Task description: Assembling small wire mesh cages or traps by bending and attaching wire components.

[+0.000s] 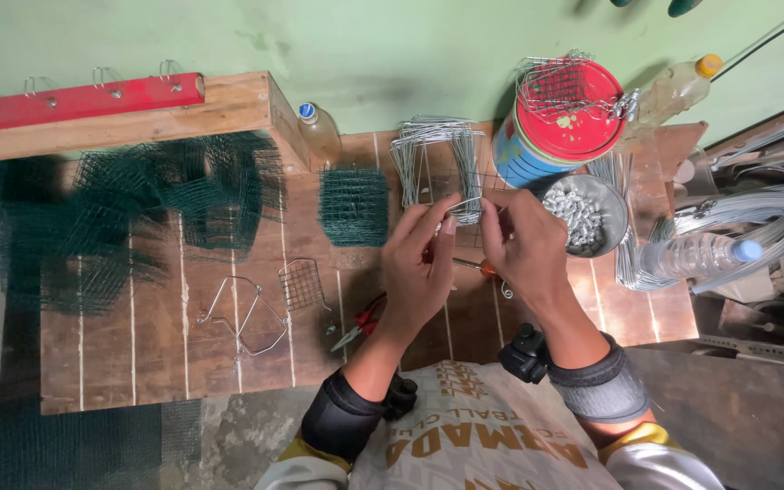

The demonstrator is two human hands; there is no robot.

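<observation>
My left hand (419, 259) and my right hand (524, 240) meet above a wooden board (229, 354), both pinching a thin bent piece of silver wire (466, 203) between fingertips. Just beyond the fingers lies a stack of bent silver wire frames (433, 154). A small square pile of green wire mesh (354, 207) sits to the left of my left hand. Red-handled pliers (360, 322) lie on the board under my left wrist. An orange-handled tool (483, 268) shows between my hands.
A metal bowl of small metal pieces (583, 213) sits right of my right hand, behind it a red-lidded tin (560, 118) topped with wire parts. Loose green mesh (138, 209) spreads at left; bent wire shapes (247, 313), plastic bottles (710, 254) and wire coils (764, 218) lie around.
</observation>
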